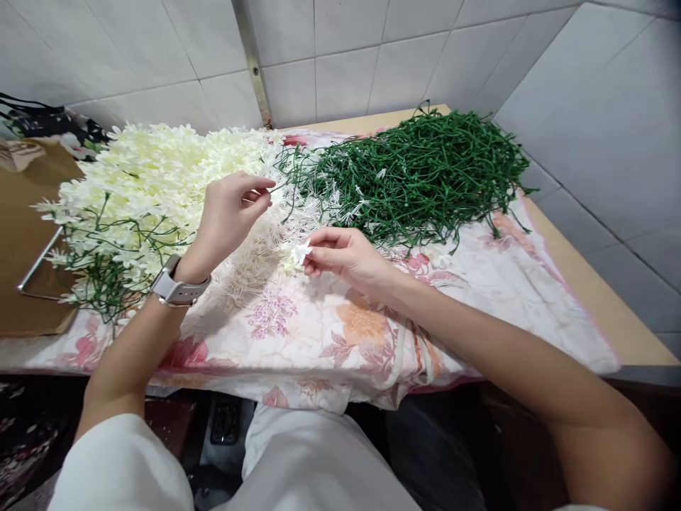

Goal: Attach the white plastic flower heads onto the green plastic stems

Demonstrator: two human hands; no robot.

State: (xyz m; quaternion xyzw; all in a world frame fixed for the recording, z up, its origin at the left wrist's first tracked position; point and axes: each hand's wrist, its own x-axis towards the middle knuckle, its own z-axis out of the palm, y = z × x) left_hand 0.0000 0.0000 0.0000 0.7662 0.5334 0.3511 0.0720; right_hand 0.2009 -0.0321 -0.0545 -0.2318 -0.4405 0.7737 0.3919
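Observation:
My left hand, with a grey watch at the wrist, pinches the tip of a thin green plastic stem that runs back toward the pile of bare green stems. My right hand pinches a small white artificial flower just above the floral cloth. The two hands are a short way apart. Between them lies a scatter of small white flower parts. A large heap of finished cream-white flower sprays sits to the left.
The cloth covers a wooden table set against a white tiled wall and corner. A brown cardboard sheet with a metal bar lies at the far left. My lap is below the table's front edge.

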